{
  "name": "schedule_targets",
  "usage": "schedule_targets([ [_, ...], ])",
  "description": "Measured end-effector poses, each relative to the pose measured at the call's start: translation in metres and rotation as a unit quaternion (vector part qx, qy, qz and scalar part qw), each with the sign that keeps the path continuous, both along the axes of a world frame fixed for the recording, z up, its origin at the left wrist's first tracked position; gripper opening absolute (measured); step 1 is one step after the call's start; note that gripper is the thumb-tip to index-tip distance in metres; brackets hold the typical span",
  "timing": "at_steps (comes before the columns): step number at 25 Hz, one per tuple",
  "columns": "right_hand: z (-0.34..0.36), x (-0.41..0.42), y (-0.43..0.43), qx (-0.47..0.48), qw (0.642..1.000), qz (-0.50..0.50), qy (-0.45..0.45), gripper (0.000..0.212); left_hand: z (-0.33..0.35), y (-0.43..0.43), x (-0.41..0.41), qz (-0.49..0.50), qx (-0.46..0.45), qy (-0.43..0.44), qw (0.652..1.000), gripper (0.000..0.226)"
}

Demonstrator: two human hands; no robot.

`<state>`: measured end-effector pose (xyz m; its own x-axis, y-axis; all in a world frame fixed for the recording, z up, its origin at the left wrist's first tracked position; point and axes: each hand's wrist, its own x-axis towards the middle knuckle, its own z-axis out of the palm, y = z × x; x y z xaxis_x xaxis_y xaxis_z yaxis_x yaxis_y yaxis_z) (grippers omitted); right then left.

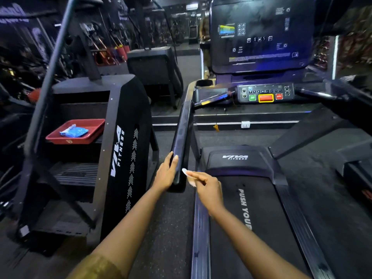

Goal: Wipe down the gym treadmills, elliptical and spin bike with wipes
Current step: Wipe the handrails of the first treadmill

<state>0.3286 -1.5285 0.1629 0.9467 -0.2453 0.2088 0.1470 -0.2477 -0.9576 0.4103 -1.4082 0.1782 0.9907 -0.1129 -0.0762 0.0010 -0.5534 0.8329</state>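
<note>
A black treadmill fills the right half, with its belt [237, 214], a lit console screen [261, 35] and a button panel [265, 94]. Its left handrail [182, 133] slopes down toward me. My left hand [166, 174] grips the lower end of that handrail, thumb on top. My right hand [207, 188] pinches a small white wipe [188, 176] right beside the rail's lower end; whether the wipe touches the rail I cannot tell. A blue pack of wipes [74, 131] lies in a red tray [94, 133] on the machine to the left.
A black Viva Fitness stair machine [124, 150] with a tall rail [58, 53] stands at the left, a narrow strip of rubber floor [165, 228] between it and the treadmill. Another treadmill's edge [354, 170] shows at the right. Weight racks line the dim background.
</note>
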Motion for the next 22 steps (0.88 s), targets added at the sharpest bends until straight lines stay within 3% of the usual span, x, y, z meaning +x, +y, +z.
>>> schedule_targets([
  [4,0.021,-0.006,-0.021,0.026,0.996,-0.032,0.075,0.036,0.009,0.021,-0.012,-0.036,-0.005,0.002,0.999,0.061],
  [11,0.034,-0.029,-0.061,-0.003,0.992,-0.071,0.109,0.029,0.043,0.021,-0.029,-0.149,0.098,-0.174,0.968,0.052],
  [14,0.032,-0.032,-0.088,-0.048,0.985,-0.111,0.124,0.028,0.039,-0.016,-0.016,-0.227,0.136,-0.208,0.942,0.048],
  [22,0.018,-0.028,-0.207,-0.110,0.953,-0.253,0.124,0.034,0.001,-0.167,0.035,-0.402,0.148,-0.203,0.880,0.044],
])
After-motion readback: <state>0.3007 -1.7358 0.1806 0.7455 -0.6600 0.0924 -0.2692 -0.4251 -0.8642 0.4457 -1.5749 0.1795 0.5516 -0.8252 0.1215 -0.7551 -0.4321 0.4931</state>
